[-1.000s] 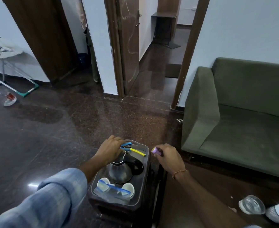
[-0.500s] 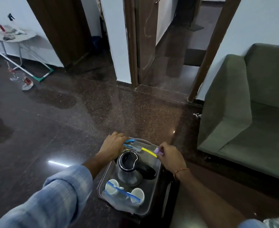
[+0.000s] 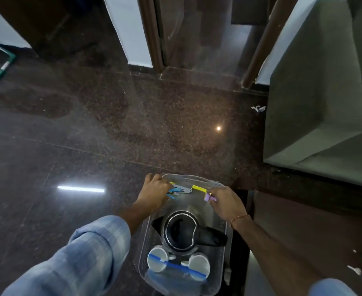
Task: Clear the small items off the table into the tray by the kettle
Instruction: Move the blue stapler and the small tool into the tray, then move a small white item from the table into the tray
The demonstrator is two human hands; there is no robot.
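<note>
A clear plastic tray [image 3: 220,212] sits low in the view with a steel kettle [image 3: 181,229] in its middle. My left hand [image 3: 154,192] is at the tray's far left corner, closed on a bundle of blue, grey and yellow small items [image 3: 179,190] that reach over the tray. My right hand [image 3: 227,201] is at the far right rim, fingers closed on a small purple item [image 3: 209,197]. Two white cups [image 3: 157,260] and a clear bag with a blue strip [image 3: 175,267] lie at the tray's near end.
The tray rests on a dark stand [image 3: 237,274] above a polished dark stone floor [image 3: 111,135]. A green sofa [image 3: 321,103] stands to the right, a doorway [image 3: 197,28] is ahead, and paper scraps [image 3: 258,108] lie on the floor.
The view has tilted down and closer to the tray. Both hands stay at the tray's far end with the same items, now slightly closer together over it.
</note>
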